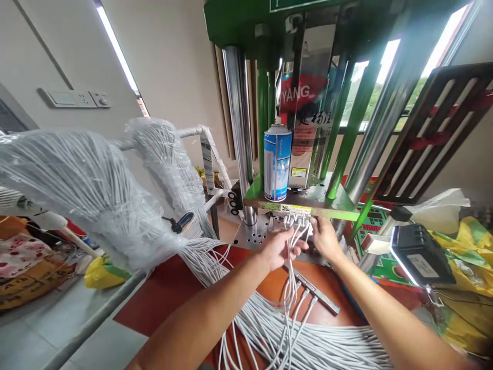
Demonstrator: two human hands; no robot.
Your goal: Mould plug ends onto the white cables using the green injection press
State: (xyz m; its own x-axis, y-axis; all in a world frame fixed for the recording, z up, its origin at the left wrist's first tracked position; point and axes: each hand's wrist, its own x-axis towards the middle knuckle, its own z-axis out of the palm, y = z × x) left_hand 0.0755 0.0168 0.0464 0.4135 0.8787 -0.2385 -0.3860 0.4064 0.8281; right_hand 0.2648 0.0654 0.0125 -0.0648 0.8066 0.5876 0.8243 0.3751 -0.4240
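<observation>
My left hand (278,250) is closed loosely around several white cables (293,240), which run up to a metal mold (295,216) under the press plate. My right hand (324,237) is at the mold's right side. Its fingertips are partly hidden there, so I cannot see whether they grip anything. Below my hands, a metal bar (316,294) lies on the red-brown table, with a few cable ends set in it. A thick spread of white cables (308,341) covers the table's near side.
The green press (300,203) stands ahead with steel columns, and a blue spray can (277,162) sits on its plate. Plastic-wrapped cable bundles (88,190) hang at left. To the right are a control panel (372,226), a black box-shaped device (421,254) and yellow bags (468,252).
</observation>
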